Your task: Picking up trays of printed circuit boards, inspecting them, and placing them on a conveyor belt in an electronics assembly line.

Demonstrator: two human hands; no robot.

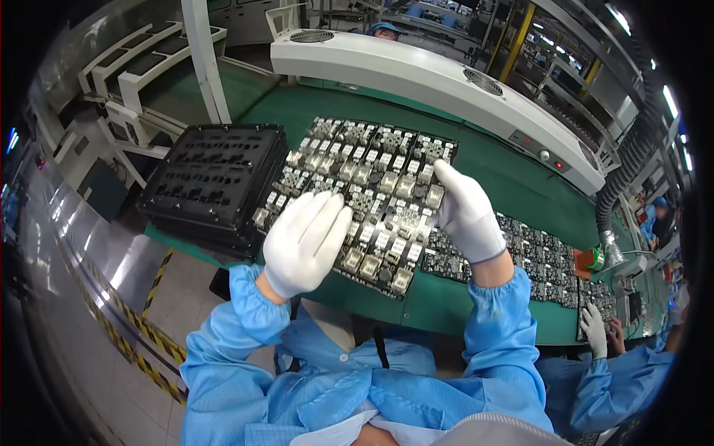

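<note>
Circuit boards [381, 202] between left hand [306, 244], outstretched, and right hand [470, 213], half-curled, both grips unclear

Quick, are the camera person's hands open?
Left white-gloved hand: open over dark rectangular circuit boards.
Right white-gloved hand: at their edge, grip unclear.

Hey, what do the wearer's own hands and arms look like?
The left hand and right hand wear snug, plain white gloves. The arms are in loose, light-blue sleeves, gathered at the cuffs, with bare skin showing between glove and sleeve.
</note>
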